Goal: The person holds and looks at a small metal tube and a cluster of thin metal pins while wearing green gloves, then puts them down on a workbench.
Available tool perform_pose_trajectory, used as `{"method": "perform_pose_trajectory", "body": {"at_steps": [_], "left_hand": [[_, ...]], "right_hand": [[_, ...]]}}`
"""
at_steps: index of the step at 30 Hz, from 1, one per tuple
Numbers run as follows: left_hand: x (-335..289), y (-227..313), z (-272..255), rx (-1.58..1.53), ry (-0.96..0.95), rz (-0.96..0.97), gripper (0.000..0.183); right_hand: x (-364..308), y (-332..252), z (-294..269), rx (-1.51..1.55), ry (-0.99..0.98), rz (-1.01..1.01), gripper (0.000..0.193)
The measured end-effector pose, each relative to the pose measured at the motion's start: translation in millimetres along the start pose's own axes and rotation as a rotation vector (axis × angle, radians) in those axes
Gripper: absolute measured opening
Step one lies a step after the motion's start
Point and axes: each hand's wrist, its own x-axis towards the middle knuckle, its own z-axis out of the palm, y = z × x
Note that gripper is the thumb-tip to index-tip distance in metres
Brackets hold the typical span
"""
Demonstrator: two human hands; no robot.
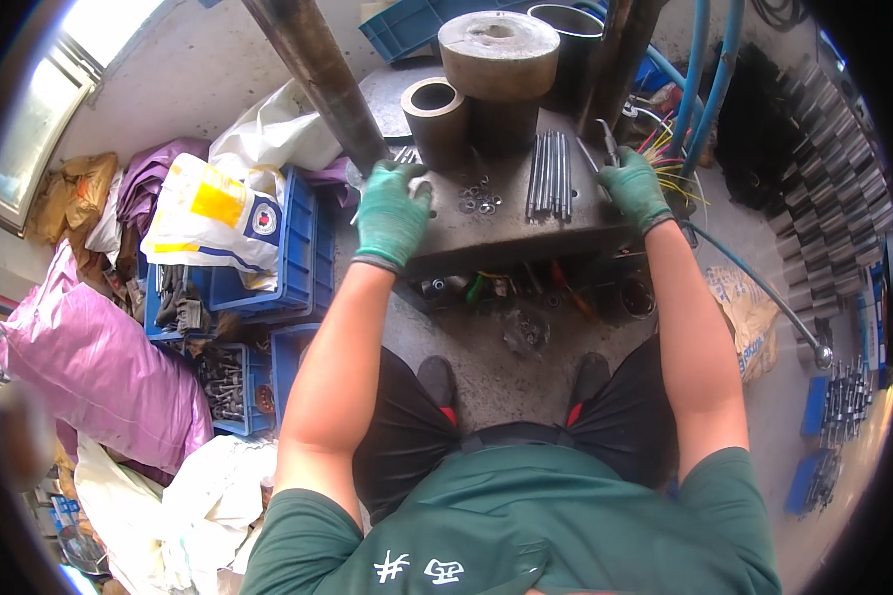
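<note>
My left hand [392,213], in a green glove, is at the left end of a dark metal bench [456,234]. Its fingers curl closed, and what they hold is mostly hidden. Short bright metal pieces [407,155] lie just beyond it. At the bench's right end my right hand [635,188], gloved the same, is closed around a slim metal tool [607,139] that points away from me. Between the hands, several long metal rods [551,177] lie side by side. Left of them is a loose group of small metal rings [479,196].
A thick round metal block [498,50] and an open metal tube [434,111] stand at the back between two steel posts [318,69]. Blue hoses [704,99] and coloured wires hang right. Blue crates [308,238] and a purple sack [99,357] crowd the left.
</note>
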Motion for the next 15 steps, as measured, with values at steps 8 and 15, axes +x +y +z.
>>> {"method": "perform_pose_trajectory", "body": {"at_steps": [8, 15], "left_hand": [[-27.6, 66.4, 12.6, -0.912, -0.404, -0.429, 0.036], [-21.4, 62.1, 14.6, -1.166, -0.291, -0.553, 0.029]], "right_hand": [[-100.4, -76.2, 38.6, 0.807, -0.299, -0.012, 0.068], [-115.6, -85.9, 45.9, 0.748, -0.385, -0.052, 0.064]]}}
